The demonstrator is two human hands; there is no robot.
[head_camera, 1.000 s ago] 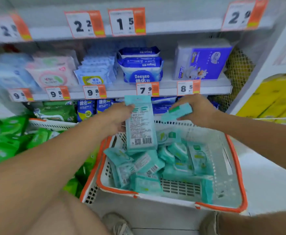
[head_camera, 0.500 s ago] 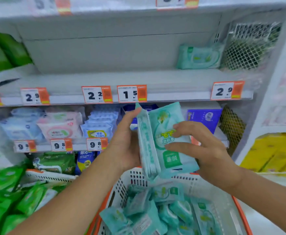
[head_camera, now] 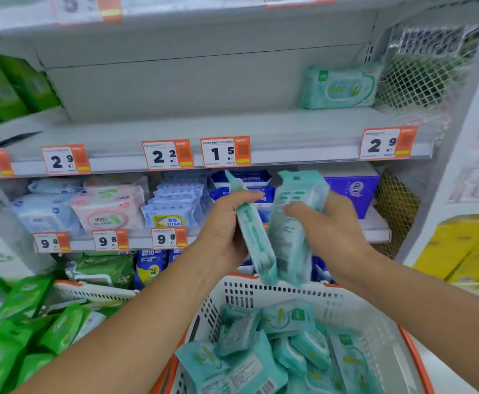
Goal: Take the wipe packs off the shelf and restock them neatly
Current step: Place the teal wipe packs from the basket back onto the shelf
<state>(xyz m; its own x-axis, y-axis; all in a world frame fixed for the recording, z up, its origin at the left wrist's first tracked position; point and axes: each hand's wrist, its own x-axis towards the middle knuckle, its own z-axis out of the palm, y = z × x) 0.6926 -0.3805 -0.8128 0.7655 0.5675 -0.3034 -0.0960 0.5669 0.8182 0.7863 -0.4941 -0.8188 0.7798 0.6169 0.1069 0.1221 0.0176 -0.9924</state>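
- My left hand (head_camera: 227,223) is wrapped around one teal wipe pack (head_camera: 254,231), thumb on its near face and fingers curled over the far edge; it stands almost on end, tilted a little left.
- My right hand (head_camera: 326,226) clamps a second pack (head_camera: 292,223) the same way, fingers pressed across its printed back. The two packs sit side by side above the far rim of the basket (head_camera: 283,288), their lower ends close or touching; blur hides which.
- More of these packs lie jumbled in the basket, and one bigger teal pack (head_camera: 340,86) leans at the back right of the bare shelf (head_camera: 204,132) above.
- I judge them light and soft: film pouches over damp sheets that give under the fingers and bow if held by one end.
- The film looks glossy, so probably slippery; I would hold across the broad faces near the middle, not by the sealed ends.
- Squaring the two together before setting them down should help them stand, as floppy packs tip over easily.
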